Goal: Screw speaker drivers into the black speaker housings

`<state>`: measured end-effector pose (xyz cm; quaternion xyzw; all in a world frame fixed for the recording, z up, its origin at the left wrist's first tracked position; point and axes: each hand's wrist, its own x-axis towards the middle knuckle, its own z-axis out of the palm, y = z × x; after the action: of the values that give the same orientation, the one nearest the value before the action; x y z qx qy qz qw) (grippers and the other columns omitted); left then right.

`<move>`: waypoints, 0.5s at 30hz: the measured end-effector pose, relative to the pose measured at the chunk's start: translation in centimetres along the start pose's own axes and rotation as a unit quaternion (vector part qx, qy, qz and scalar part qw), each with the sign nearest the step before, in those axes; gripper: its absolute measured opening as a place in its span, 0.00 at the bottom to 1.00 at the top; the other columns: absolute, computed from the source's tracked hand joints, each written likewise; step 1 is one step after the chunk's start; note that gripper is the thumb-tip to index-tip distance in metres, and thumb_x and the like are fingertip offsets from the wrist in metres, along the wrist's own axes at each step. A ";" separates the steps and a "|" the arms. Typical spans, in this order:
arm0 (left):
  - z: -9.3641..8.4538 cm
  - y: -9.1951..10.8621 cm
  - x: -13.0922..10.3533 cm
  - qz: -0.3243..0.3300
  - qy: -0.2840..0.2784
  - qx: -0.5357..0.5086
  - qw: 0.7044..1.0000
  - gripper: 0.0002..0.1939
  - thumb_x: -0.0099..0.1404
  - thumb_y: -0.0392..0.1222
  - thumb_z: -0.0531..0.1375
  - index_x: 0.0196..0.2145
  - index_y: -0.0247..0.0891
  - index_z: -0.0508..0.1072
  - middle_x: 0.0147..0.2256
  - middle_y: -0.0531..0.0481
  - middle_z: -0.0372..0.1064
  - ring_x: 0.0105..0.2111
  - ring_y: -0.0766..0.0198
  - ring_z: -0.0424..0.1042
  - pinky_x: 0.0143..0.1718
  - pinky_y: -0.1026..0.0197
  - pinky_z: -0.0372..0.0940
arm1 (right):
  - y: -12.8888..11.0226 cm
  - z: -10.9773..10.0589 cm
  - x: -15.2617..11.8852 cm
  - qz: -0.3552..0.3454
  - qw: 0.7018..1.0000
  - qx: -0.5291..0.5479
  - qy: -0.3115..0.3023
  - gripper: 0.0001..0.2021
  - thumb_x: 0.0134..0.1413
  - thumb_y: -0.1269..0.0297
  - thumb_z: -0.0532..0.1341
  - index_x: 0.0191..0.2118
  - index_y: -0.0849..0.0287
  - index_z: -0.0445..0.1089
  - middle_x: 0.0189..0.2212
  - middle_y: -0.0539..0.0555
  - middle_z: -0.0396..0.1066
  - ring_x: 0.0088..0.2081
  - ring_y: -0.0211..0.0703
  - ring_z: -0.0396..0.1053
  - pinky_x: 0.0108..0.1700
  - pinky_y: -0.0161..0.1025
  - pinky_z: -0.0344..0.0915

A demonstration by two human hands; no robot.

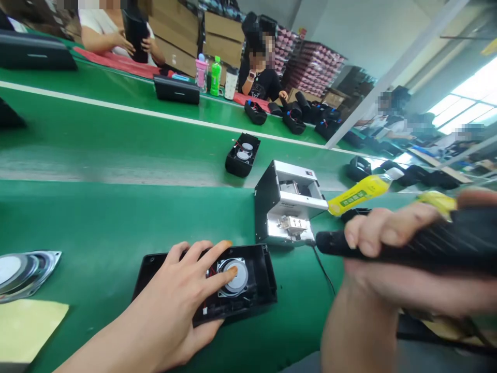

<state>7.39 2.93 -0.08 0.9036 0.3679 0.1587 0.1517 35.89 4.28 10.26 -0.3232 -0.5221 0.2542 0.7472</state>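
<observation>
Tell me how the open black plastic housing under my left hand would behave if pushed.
The housing has upright walls, so should feel stiff. Its boxy shape makes rolling unlikely. The round grey speaker cone inside may dent if pressed.

Left forearm (124,329): enters from lower left, angled up and right. Left hand (190,285): palm down, back of hand up, fingers fanned. Index finger (221,281): extended rightward, orange-brown stain at tip. Middle fingertip: same stain. Thumb (207,334): spread below palm. Right forearm (359,326): rises from lower edge. Right hand (404,259): raised, motion-blurred, fingers curled in closed grip, knuckles bent. Left hand lower than right.
</observation>
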 end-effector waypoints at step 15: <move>0.6 -0.1 -0.2 0.012 0.035 0.033 0.999 0.35 0.56 0.38 0.66 0.61 0.59 0.73 0.72 0.54 0.58 0.60 0.40 0.66 0.56 0.36 0.59 | 3.9 0.5 1.5 -0.055 0.997 -0.041 0.025 0.35 0.53 0.24 0.59 0.45 0.54 0.73 0.17 0.41 0.64 0.12 0.35 0.57 0.12 0.32 0.55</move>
<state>7.41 2.80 -0.71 0.9062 0.3676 0.1797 0.1066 35.77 8.03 8.42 -0.3303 -0.5302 0.1835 0.7590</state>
